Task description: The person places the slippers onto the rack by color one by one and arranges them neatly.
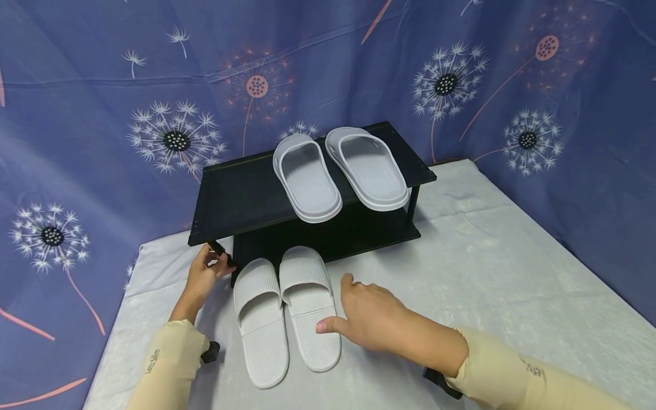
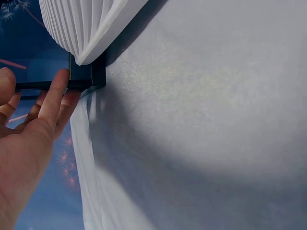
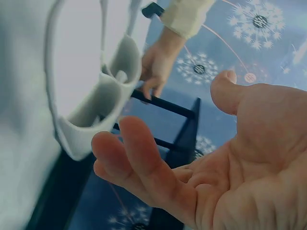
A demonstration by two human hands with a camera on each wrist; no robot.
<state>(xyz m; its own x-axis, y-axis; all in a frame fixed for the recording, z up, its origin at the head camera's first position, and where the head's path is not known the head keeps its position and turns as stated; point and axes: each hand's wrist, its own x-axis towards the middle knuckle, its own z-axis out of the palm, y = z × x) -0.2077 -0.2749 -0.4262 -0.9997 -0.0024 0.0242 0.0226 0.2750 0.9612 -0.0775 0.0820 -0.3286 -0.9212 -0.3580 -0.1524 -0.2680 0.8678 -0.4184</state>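
Observation:
A black two-tier shoe rack (image 1: 236, 196) stands at the back of the cloth-covered surface. My left hand (image 1: 204, 274) is at its left end, thumb and fingers about a side post (image 2: 33, 86). A pair of white ribbed slide slippers lies in front of the rack, toes toward it: a left slipper (image 1: 263, 347) and a right slipper (image 1: 315, 336). Their toe ends overlap the lower shelf (image 1: 359, 230) in the head view. Nothing is in my right hand (image 1: 371, 313); its fingers are loosely bent beside the right slipper, and the thumb overlaps that slipper's footbed.
Two pale grey slippers, one left (image 1: 310, 182) and one right (image 1: 371, 171), sit on the upper shelf, heels over its front edge. A blue dandelion-print curtain (image 1: 328, 68) hangs behind the rack. White cloth (image 1: 492, 256) spreads right of the rack.

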